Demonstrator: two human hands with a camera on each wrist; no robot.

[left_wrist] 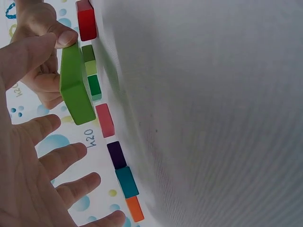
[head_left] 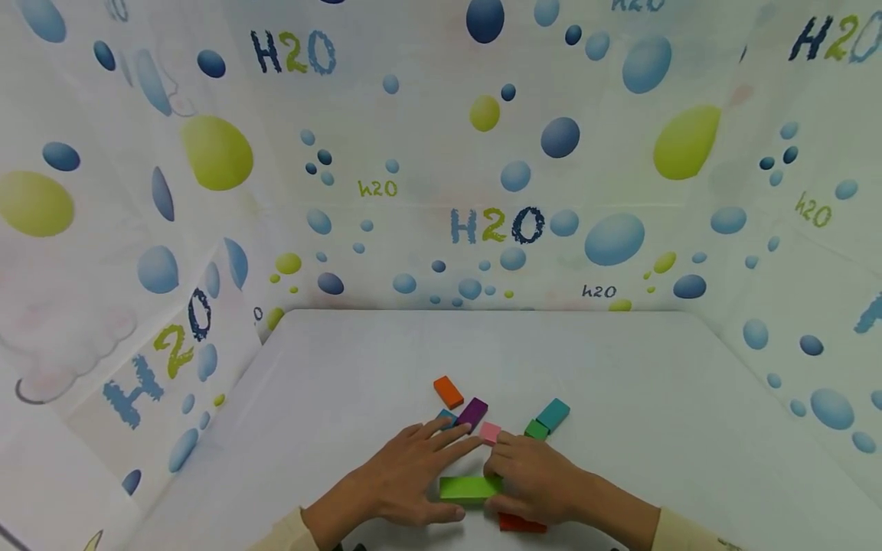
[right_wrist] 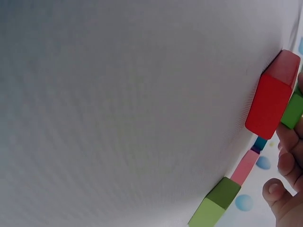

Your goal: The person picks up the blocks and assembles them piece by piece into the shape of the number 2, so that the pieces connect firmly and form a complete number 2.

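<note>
My right hand [head_left: 534,474] pinches one end of a long light green block [head_left: 465,490], which is raised off the white table in the left wrist view. My left hand [head_left: 413,474] has its fingers spread and straight at the block's other end, with the thumb below it. A red block [right_wrist: 269,101] lies on the table close under the right hand. Ahead of the fingers lie a pink block [head_left: 490,433], a purple block [head_left: 472,414] and a blue block [head_left: 447,418], the last partly covered by left fingertips.
An orange block [head_left: 449,392] lies farthest out on the white table [head_left: 331,383]. Right of the pink block, a green block [head_left: 536,429] sits against a teal block [head_left: 553,415]. A cloth printed with bubbles and lettering [head_left: 427,153] hangs behind the table.
</note>
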